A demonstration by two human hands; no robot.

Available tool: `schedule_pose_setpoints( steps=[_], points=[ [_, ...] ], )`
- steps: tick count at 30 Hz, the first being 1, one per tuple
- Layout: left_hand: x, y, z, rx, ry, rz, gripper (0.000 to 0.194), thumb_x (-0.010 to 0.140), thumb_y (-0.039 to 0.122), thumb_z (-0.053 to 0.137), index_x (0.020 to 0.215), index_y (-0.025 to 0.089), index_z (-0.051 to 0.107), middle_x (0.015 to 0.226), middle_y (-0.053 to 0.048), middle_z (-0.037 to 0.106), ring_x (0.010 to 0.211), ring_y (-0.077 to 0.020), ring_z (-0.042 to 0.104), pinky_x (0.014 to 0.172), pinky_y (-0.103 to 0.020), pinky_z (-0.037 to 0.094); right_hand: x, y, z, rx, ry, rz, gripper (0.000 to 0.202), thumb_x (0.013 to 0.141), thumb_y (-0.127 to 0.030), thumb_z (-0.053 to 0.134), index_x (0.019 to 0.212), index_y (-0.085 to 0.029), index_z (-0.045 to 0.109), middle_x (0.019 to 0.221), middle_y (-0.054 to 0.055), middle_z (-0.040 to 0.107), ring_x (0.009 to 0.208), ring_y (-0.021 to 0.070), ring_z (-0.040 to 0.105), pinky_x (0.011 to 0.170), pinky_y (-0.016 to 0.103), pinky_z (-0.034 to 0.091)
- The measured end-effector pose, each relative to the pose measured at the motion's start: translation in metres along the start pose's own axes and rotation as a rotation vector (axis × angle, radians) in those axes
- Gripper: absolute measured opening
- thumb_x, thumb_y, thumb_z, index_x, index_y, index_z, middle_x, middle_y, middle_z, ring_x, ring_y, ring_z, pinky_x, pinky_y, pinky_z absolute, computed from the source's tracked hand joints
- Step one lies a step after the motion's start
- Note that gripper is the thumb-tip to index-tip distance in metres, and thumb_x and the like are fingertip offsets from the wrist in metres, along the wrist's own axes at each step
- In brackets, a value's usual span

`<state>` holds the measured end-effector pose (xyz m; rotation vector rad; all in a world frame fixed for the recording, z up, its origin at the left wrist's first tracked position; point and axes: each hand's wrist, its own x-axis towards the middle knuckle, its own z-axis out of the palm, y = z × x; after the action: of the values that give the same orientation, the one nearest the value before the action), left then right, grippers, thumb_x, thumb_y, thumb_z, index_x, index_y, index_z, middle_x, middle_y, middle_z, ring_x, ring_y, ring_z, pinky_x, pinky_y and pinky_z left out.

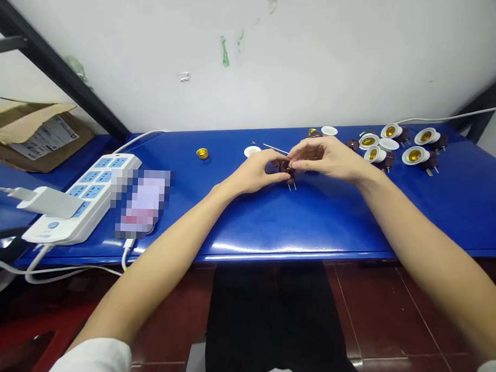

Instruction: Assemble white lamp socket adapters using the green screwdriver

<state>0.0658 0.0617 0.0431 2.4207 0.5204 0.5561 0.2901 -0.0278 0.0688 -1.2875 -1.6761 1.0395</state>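
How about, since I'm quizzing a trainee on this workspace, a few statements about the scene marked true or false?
1. The left hand holds the plug. True.
2. The right hand rests on the power strip. False: its fingers are at the plug.
3. The charger is plugged into the power strip. True.
4. The phone lies left of the power strip. False: it lies to the right of it.
5. The loose gold cap lies left of both hands. True.

The table is blue, the pronged piece dark brown; far-right lamp holders mix white, gold and brown. The left power strip is white (its outlets pale blue).
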Motion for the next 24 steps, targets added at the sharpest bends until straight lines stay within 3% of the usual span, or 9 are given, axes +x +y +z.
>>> schedule_pose_setpoints(
  steps=[5, 9, 13, 17, 20, 24],
  points=[
    [-0.001, -0.001, 0.001, -0.053, -0.093, -0.033, 0.042, 0.097, 0.042, 0.076, 0.132, 0.019, 0.074, 0.130, -0.011, 0.079, 0.120, -0.0263, 0.073, 0.109, -0.041, 0.056, 0.000, 0.002, -0.001, 0.212, 0.018, 0.069, 0.046, 0.073, -0.044, 0.096, 0.108, -0.021, 0.079, 0.094, 0.003, 0.077, 0.082, 0.0128, 0.072, 0.081, 0.031, 0.063],
    [0.002, -0.002, -0.001, -0.204, 0.041, -0.111, 0.057, 0.099, 0.054, 0.070, 0.147, 0.022, 0.063, 0.149, -0.012, 0.071, 0.140, -0.0279, 0.066, 0.119, -0.043, 0.051, 0.001, 0.008, -0.005, 0.455, 0.048, 0.182, 0.054, 0.066, -0.041, 0.101, 0.109, -0.020, 0.076, 0.095, 0.002, 0.076, 0.086, 0.0121, 0.074, 0.082, 0.030, 0.067],
    [0.006, 0.004, -0.015, -0.511, 0.179, -0.196, 0.080, 0.104, 0.081, 0.034, 0.160, 0.026, 0.050, 0.154, -0.012, 0.067, 0.146, -0.0329, 0.063, 0.114, -0.048, 0.056, 0.004, 0.010, -0.007, 0.566, 0.107, 0.220, 0.059, 0.061, -0.037, 0.104, 0.108, -0.019, 0.074, 0.097, 0.001, 0.076, 0.088, 0.0123, 0.075, 0.082, 0.030, 0.068],
    [0.004, 0.012, -0.030, -0.778, 0.143, -0.192, 0.103, 0.096, 0.092, 0.003, 0.172, 0.027, 0.028, 0.166, -0.010, 0.056, 0.157, -0.0360, 0.054, 0.111, -0.051, 0.058, 0.004, 0.009, -0.008, 0.560, 0.116, 0.214, 0.061, 0.058, -0.038, 0.105, 0.107, -0.020, 0.073, 0.100, 0.002, 0.077, 0.088, 0.0131, 0.075, 0.083, 0.032, 0.069],
    [0.001, 0.014, -0.033, -0.745, 0.111, -0.182, 0.108, 0.091, 0.095, -0.001, 0.174, 0.029, 0.023, 0.169, -0.011, 0.052, 0.158, -0.0395, 0.052, 0.106, -0.054, 0.059, 0.003, 0.008, -0.007, 0.525, 0.135, 0.204, 0.059, 0.058, -0.039, 0.105, 0.104, -0.020, 0.074, 0.098, 0.002, 0.077, 0.086, 0.0131, 0.074, 0.077, 0.029, 0.068],
    [-0.001, 0.015, -0.032, -0.586, 0.079, -0.198, 0.111, 0.087, 0.101, 0.007, 0.174, 0.033, 0.022, 0.167, -0.012, 0.054, 0.155, -0.0421, 0.054, 0.100, -0.054, 0.060, 0.003, 0.009, -0.004, 0.429, 0.140, 0.199, 0.054, 0.063, -0.043, 0.103, 0.103, -0.020, 0.075, 0.098, 0.005, 0.077, 0.084, 0.0130, 0.073, 0.071, 0.027, 0.067]
  ],
)
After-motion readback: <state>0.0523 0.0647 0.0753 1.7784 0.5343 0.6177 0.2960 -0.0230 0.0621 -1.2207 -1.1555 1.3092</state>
